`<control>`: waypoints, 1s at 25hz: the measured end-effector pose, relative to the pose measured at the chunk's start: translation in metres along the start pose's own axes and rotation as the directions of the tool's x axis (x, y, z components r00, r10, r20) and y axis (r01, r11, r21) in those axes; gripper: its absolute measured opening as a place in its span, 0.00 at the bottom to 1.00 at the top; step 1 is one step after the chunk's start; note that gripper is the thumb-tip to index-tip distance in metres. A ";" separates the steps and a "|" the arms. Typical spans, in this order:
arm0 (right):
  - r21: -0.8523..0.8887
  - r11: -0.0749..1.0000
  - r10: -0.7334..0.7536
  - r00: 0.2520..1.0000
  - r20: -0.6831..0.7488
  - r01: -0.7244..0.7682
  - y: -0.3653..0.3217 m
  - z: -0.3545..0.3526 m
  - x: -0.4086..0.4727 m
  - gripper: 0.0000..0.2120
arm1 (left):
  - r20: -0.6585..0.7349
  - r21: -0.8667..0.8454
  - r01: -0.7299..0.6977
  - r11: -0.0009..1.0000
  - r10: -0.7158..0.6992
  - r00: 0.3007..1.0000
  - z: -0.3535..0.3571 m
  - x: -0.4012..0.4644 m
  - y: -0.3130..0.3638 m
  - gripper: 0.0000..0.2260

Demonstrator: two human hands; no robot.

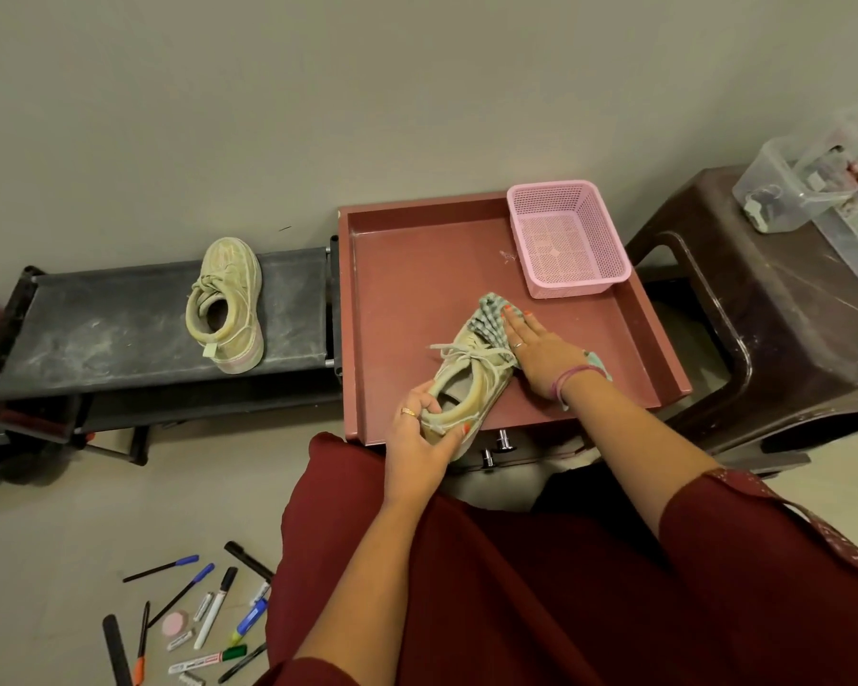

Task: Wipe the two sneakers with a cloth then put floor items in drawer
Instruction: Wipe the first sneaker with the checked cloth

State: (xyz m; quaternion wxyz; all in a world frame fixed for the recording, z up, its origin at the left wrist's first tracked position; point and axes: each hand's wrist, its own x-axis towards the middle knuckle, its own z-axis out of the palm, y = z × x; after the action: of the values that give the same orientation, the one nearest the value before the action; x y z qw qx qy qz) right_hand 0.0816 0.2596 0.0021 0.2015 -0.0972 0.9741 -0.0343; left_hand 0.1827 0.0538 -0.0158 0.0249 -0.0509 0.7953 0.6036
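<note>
A beige sneaker (466,383) lies over the open reddish drawer (407,289), its heel at the drawer's front edge. My left hand (419,438) grips the heel collar. My right hand (541,349) lies flat with straight fingers on a checked green-white cloth (491,316), pressing it onto the sneaker's toe and side. The second beige sneaker (226,304) stands on a low dark shoe rack (120,329) to the left. Several pens and markers (209,611) and a pink round eraser (175,623) lie scattered on the floor at the lower left.
A pink plastic basket (568,237) sits in the drawer's back right corner. A brown plastic stool (783,309) at the right carries clear plastic boxes (813,190). The wall runs close behind. My maroon-clothed lap fills the lower middle.
</note>
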 end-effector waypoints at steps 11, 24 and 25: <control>0.411 0.899 -0.205 0.975 0.089 0.151 -0.011 -0.009 0.012 0.40 | 0.005 -0.028 0.164 0.986 -0.164 0.986 0.012 0.010 -0.012 0.34; 0.201 0.980 0.011 0.999 -0.040 -0.003 0.025 -0.046 -0.006 0.30 | -0.024 0.134 0.080 0.988 -0.078 0.997 0.012 0.006 -0.015 0.27; 0.314 0.948 0.086 0.991 -0.102 -0.050 0.027 -0.051 -0.008 0.27 | -0.026 0.169 0.042 0.985 -0.038 0.999 0.014 0.006 -0.016 0.27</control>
State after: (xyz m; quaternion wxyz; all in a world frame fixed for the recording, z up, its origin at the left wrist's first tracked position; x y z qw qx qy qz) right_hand 0.0638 0.2891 0.0489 0.1593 -0.0286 0.9692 -0.1858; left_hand 0.1780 0.0625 -0.0349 0.0321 -0.0713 0.8429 0.5324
